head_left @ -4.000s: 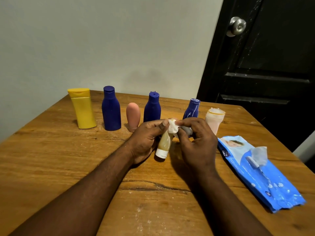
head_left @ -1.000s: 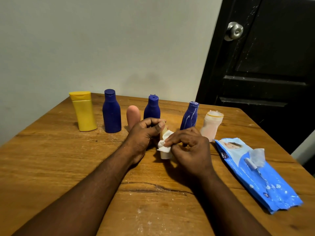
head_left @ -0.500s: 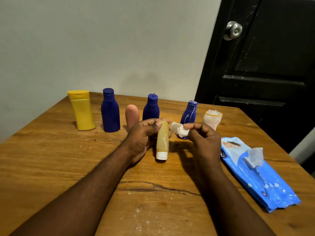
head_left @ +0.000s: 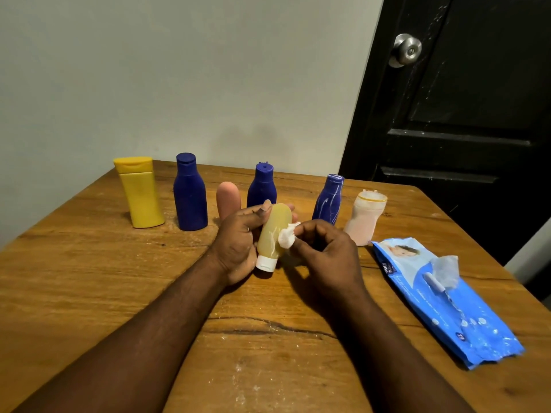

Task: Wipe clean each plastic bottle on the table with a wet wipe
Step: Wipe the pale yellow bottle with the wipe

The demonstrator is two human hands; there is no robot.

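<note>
Seven bottles are on this job, and one is in your grasp: your left hand (head_left: 238, 242) wraps its fingers and thumb round the small amber bottle (head_left: 272, 231), held cap-down low over the table (head_left: 89, 278), while your right hand (head_left: 325, 251) pinches a balled-up wet wipe (head_left: 287, 238) against the bottle's right side. The step in hand looks like wiping this bottle's body. The other six stand in a row behind your hands: a yellow bottle (head_left: 140, 195), a tall blue bottle (head_left: 190, 195), a pink bottle (head_left: 228, 198), a second blue bottle (head_left: 261, 189), a streaked blue bottle (head_left: 329, 198) and a whitish bottle (head_left: 365, 219). Which of them are already clean you cannot tell from here. The wipe pack (head_left: 441, 296) lies to your right, a sheet poking out. Next, I judge, you need to turn the bottle in your left fingers so the wipe reaches its hidden back and white cap, then stand it in the row.
</note>
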